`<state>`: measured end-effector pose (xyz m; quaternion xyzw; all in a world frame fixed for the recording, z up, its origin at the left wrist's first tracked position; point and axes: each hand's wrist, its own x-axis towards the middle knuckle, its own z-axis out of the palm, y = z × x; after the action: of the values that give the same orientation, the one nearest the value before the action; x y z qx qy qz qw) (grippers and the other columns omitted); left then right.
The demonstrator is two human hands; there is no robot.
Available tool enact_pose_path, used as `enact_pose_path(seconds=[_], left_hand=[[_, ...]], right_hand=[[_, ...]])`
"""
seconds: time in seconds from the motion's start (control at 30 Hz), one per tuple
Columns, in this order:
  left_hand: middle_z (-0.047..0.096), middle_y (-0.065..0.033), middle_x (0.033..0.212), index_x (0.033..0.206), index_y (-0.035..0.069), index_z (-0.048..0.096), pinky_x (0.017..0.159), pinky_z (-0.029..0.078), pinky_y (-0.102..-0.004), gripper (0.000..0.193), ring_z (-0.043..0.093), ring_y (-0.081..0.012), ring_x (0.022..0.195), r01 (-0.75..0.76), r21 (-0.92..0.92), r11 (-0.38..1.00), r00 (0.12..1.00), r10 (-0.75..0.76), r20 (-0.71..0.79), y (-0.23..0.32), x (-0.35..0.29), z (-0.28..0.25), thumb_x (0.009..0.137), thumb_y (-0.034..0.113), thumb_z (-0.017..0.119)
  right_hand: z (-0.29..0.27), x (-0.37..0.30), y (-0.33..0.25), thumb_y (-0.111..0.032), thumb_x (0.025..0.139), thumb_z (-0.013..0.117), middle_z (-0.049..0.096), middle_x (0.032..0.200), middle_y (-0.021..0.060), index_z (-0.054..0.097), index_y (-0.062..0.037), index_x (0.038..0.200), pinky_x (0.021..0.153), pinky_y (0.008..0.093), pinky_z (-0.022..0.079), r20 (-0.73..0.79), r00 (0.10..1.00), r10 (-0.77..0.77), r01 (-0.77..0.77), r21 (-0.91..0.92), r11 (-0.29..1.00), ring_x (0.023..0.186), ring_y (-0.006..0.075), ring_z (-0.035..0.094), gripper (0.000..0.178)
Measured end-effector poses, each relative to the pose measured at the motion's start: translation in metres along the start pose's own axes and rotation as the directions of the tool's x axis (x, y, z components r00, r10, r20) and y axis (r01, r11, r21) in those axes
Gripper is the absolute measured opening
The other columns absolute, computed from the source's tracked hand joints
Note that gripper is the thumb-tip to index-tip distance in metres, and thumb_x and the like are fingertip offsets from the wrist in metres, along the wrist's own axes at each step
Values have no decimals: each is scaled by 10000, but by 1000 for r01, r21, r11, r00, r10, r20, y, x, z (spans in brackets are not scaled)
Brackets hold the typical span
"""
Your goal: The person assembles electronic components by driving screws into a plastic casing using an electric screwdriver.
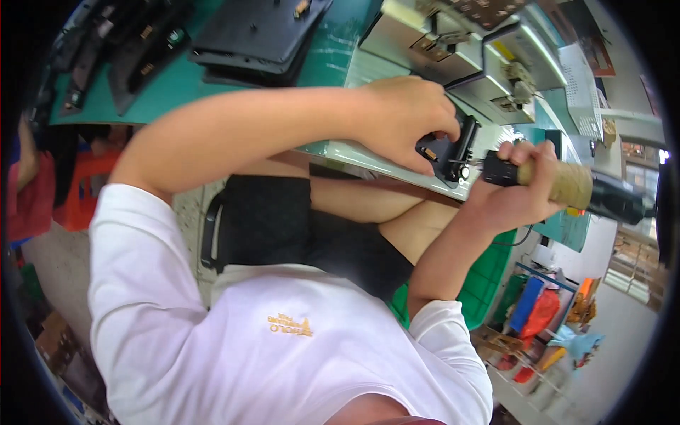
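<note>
My right hand (528,180) is wrapped round an electric screwdriver (572,185) with a tan-wrapped grip and a black front and rear. The screwdriver lies nearly level, its thin bit pointing left at a black plastic part (448,154). Whether the bit touches the part is too small to tell. My left hand (407,120) reaches across from the left, thumb and fingers curled about the near side of that part. A small brass-coloured piece shows on the part between thumb and fingers. The part rests at the bench edge; my left hand hides some of it.
Flat black panels (258,35) lie stacked on the green bench mat (327,71), with more black parts (142,60) at far left. Grey metal boxes (453,64) stand behind my hands. Below are a green crate (492,276) and a red stool (88,195). A person sits at far left.
</note>
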<state>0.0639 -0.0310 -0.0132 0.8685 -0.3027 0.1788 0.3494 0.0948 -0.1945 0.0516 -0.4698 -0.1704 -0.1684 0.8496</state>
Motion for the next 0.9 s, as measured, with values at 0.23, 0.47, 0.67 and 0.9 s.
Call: enact_pose_path(seconds=[0.23,0.47,0.67,0.9], left_hand=[[623,-128,1172,1088,40,656,911,477,-435,537,574,-337,1064,-86,315,945,995,95,-14,26,-12,-14,733,423,777],[618,-128,1282,1159,78,670,965,456,-445,549,576,-317,1183,74,551,831,995,-29,-91,71,-69,-21,740,418,771],[684,-39,1120,1028,134,723,865,486,-392,348,621,-222,1104,89,561,823,972,51,-228,100,-96,7,681,156,747],[711,-94,931,864,31,689,761,543,-373,171,678,-275,896,141,528,838,864,156,-478,162,-89,-66,716,-2,767]], right_hand=[[-57,59,-7,144,779,677,618,802,152,190,-28,1331,521,294,534,-54,897,-439,414,-246,877,542,159,570,756],[-94,59,44,62,805,704,568,767,82,224,-46,1395,464,272,466,-3,980,-201,188,-339,922,530,145,572,768],[-113,74,44,8,808,730,543,627,61,379,-50,1057,416,291,434,-42,995,94,-99,-163,982,456,165,549,434],[-113,72,47,-3,809,732,545,628,57,393,-39,1077,416,276,427,28,999,44,-40,-126,991,454,154,547,434]])
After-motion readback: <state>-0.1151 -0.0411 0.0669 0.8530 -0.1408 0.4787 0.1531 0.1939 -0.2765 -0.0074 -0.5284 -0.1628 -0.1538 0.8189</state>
